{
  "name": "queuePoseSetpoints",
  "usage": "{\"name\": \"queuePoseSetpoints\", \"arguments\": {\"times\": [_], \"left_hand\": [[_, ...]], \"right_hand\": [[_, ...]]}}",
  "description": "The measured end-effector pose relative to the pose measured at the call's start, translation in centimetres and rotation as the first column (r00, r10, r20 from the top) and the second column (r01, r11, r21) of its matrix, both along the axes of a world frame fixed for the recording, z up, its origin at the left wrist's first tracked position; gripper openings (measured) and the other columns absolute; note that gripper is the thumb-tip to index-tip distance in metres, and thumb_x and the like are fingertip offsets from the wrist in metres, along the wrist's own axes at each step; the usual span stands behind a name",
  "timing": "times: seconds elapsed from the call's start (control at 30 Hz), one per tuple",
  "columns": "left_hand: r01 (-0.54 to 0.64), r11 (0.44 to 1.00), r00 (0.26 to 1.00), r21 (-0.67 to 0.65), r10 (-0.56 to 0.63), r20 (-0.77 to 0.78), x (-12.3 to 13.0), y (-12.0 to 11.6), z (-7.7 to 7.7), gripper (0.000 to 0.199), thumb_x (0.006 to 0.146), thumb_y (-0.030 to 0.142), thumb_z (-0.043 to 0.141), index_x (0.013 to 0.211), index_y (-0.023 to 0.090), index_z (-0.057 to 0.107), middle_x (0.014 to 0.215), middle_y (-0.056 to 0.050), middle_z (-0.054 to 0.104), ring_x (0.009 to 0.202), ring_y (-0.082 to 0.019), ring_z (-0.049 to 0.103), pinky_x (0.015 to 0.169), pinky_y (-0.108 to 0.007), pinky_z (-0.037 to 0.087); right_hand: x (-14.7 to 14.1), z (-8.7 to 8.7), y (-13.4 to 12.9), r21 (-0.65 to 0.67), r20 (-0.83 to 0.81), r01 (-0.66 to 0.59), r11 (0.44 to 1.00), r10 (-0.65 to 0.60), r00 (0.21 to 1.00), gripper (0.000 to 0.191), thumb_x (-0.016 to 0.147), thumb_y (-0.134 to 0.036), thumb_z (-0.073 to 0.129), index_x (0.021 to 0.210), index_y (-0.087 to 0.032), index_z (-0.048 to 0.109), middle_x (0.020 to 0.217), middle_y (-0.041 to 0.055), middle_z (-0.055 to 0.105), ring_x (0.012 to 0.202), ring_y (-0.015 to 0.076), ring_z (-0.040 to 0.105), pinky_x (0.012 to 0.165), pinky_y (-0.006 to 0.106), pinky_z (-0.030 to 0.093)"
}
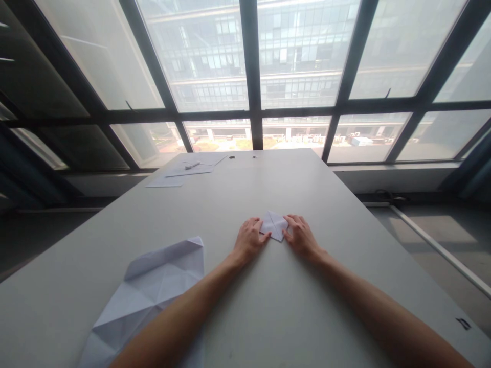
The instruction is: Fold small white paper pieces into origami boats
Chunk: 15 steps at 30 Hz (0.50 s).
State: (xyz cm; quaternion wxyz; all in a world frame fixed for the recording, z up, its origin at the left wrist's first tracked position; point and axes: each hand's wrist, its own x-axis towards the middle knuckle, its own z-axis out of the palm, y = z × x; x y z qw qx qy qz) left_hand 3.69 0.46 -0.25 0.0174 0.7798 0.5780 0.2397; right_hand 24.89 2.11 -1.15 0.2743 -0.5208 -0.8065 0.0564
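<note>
A small square of folded white paper (273, 225) lies on the table with one corner pointing towards me, crease lines meeting across its face. At its left corner, my left hand (250, 238) grips the edge between thumb and fingers. My right hand (302, 236) takes the opposite corner the same way, its fingers resting along the edge. The paper's side corners are partly hidden under the fingertips. Beneath and beside my left forearm is a larger creased sheet of paper (161, 276), partly unfolded, its lower right portion covered by the arm.
The white table (245, 189) stretches away to a large framed window. Near its far left edge lie flat sheets of paper (172, 170) with a white pen-like object (192, 165) on top. A small dark mark (463, 323) sits at the near right edge.
</note>
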Motion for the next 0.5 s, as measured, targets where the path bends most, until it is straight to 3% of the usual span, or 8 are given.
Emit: {"name": "queuePoseSetpoints", "arguments": {"times": [0.5], "left_hand": [[0.037,0.999,0.999,0.016,-0.037,0.035,-0.15,0.02,-0.14,0.026,0.086,0.035,0.067,0.109,0.022,0.066,0.120,-0.008,0.062,0.113,-0.025,0.057,0.102,-0.041,0.043]], "right_hand": [[-0.05,0.16,-0.11,-0.017,0.000,0.003,1.000,-0.003,1.000,0.039,0.090,-0.026,0.056,0.128,-0.017,0.058,0.126,0.0122,0.062,0.117,0.0250,0.051,0.103,0.034,0.037]]}}
